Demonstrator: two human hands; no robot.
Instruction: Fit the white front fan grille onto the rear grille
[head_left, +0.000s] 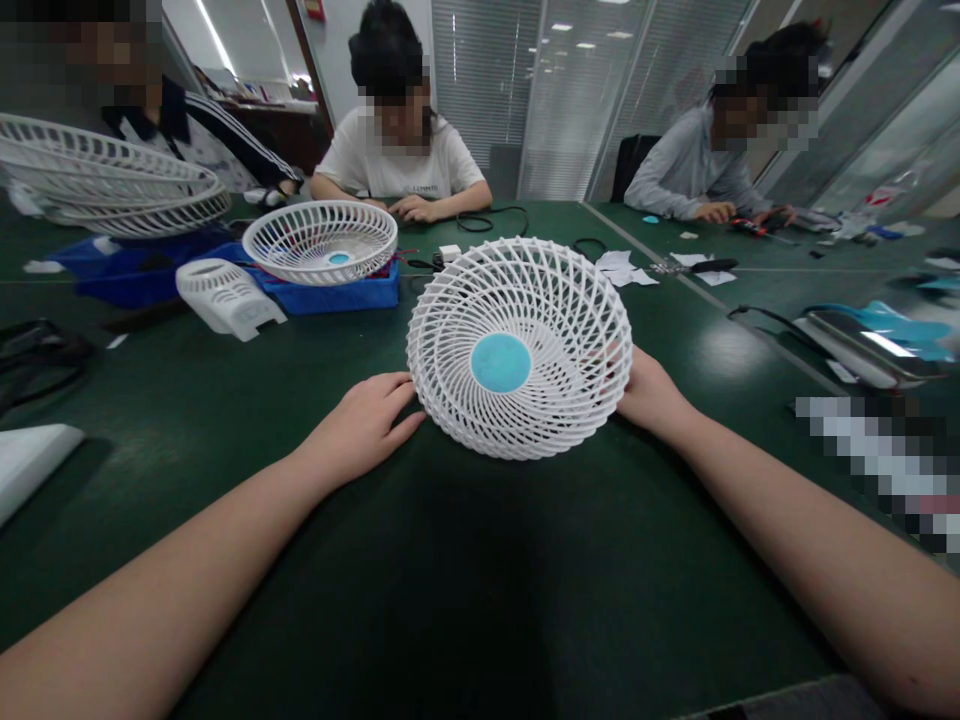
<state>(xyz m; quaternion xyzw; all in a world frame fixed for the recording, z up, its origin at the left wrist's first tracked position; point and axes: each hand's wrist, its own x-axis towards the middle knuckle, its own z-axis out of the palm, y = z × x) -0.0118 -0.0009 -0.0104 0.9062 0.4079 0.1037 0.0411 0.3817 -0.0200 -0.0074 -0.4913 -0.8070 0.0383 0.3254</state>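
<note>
A round white fan guard [454, 330] with a light blue disc [501, 362] at its centre is tilted up in front of me, its outer face toward me. At its right edge, my right hand [651, 392] is closed on the rim, with the fingers partly hidden behind the slats. On the opposite side, my left hand [369, 424] rests low over the table, fingers stretched and thumb apart, fingertips touching or just beside the rim. What lies behind the guard is mostly hidden.
Left of centre, another white fan guard [262, 245] sits on a blue bin [337, 294] beside a white plastic housing [225, 300]. Stacked guards [112, 175] stand farther left. Scissors [694, 267], paper scraps [619, 265] and a phone [862, 345] lie right. Three people sit around the green table [337, 590].
</note>
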